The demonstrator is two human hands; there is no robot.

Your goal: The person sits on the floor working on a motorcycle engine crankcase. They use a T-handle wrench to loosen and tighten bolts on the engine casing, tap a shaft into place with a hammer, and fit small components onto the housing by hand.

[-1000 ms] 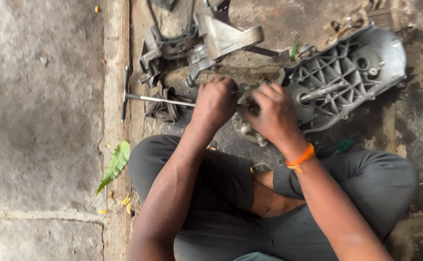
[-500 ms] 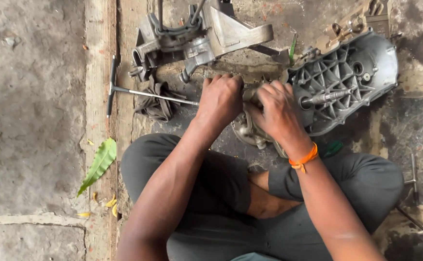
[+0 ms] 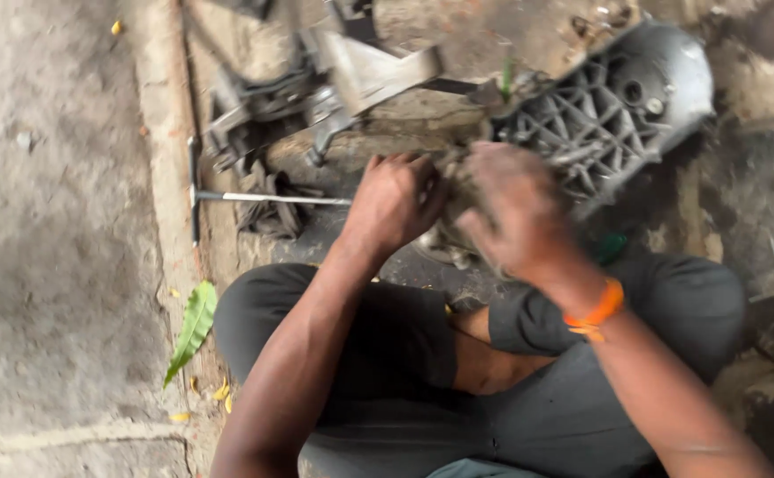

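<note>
1. We see the left hand [image 3: 396, 199] curled in a narrow grip on a small grimy engine part [image 3: 447, 232] that lies on the oily ground just in front of the person's crossed legs, between the hands. What exactly the fingers close on is hidden by the knuckles.
2. The right hand [image 3: 511, 208] is blurred. It lies over the same part, palm down, and we cannot tell whether it grips or only presses.
3. We judge a slip to be the main risk: the part and the ground look greasy, and both hands bear on it close together, so a sudden give could drive knuckles into the ribbed grey crankcase cover [image 3: 612, 115] just beyond the right hand.
4. The T-handle wrench [image 3: 254, 196] lies on the ground with its shaft pointing at the left wrist. A backward jerk of that arm could strike or scatter it.
5. The dark rag [image 3: 267, 212] under the wrench shaft and the metal bracket assembly [image 3: 334, 84] crowd the far side of the work, so small pieces could be lost among them.
6. The orange wristband [image 3: 595, 310] sits loose on the right wrist and might catch on an edge of the casting.
7. We find no packages, labels or signs. The only bright things are a green leaf [image 3: 192, 323] by the left knee, near the concrete kerb [image 3: 161, 133], and a small green object [image 3: 611, 248] beside the right knee, too blurred to name.
</note>
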